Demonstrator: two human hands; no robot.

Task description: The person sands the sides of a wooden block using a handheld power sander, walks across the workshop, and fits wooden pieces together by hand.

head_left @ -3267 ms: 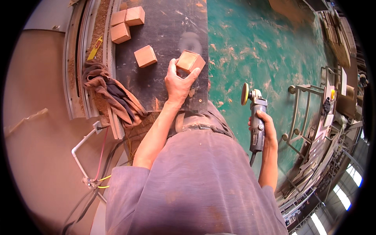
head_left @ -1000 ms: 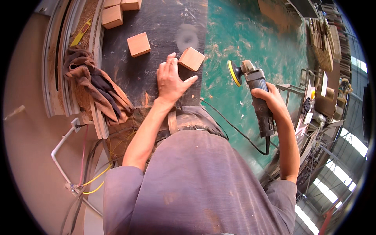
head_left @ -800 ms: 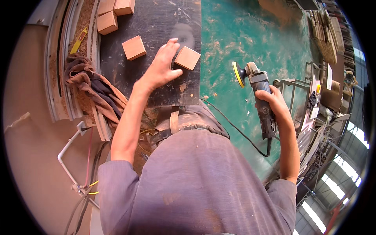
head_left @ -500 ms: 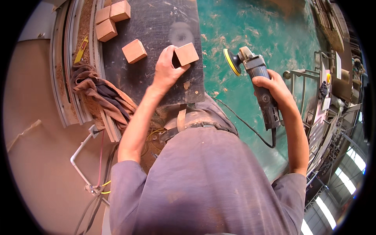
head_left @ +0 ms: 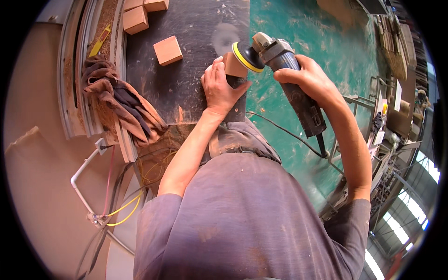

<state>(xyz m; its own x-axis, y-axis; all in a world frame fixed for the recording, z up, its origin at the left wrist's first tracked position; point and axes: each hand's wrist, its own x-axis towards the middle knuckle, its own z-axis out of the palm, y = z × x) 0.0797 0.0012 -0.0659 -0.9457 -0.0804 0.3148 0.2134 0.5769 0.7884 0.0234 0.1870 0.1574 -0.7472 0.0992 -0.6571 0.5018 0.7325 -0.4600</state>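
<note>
My left hand (head_left: 221, 91) grips a wooden block (head_left: 234, 68) at the right edge of the dark tabletop (head_left: 191, 88), fingers on its left side and thumb stretched out near its lower right. In my right hand (head_left: 310, 79) is a black handheld sander (head_left: 296, 100), held by its body with the thumb over the top. Its round pad with a yellow rim (head_left: 247, 57) is tilted against the right side of the block and hides part of it. Whether the pad is spinning I cannot tell.
Another wooden block (head_left: 168, 50) lies left of my hand, and several more (head_left: 135, 20) stand together at the far left. A crumpled brown cloth (head_left: 123, 102) hangs over the rail at left. The sander's cord (head_left: 289, 133) trails above the green floor (head_left: 322, 28).
My right hand has brought the sander left, from apart to against the block. My left hand has shifted its fingers round the block, which has turned and moved right in the picture.
</note>
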